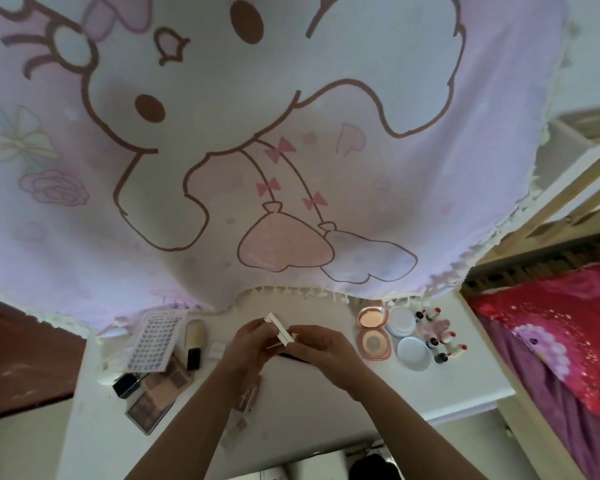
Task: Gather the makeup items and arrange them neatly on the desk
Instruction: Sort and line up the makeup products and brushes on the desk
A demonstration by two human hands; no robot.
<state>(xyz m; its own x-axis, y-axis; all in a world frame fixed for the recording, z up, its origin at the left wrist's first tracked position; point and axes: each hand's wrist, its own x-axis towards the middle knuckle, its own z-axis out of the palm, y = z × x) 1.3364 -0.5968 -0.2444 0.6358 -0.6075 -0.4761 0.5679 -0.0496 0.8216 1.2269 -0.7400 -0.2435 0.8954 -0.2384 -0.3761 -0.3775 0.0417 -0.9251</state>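
**Both hands busy with one slim white case over the worktop**

Nearest the camera, a small pinkish item point(247, 398) lies on the white worktop point(430, 386), half hidden under the left forearm. I'd say that's the first risk: drag the arm back carelessly and it gets swept off the front edge

Just past that, the left hand point(248, 344) and right hand point(321, 346) meet in mid-air. Both have fingers curled round a slim white case point(279, 329), one at each end, so neither hand is free. It's tilted and clear of the surface. If it's being pulled open, a sudden give could send a piece flying into the clutter. A dark strip point(291, 357) shows under the right hand, can't tell what it is

Further back on the left it's still a heap: eyeshadow palette point(153, 396), black cube point(125, 384), dotted sheet point(153, 341) and foundation bottle point(194, 344), overlapping or touching. On the right, the open pink compact point(374, 336), two round white lids point(413, 353) and the red-capped little bottles point(442, 337) sit close together; those upright bottles look easy to topple with a stray reach

Behind everything hangs the bunny cloth point(291, 150)
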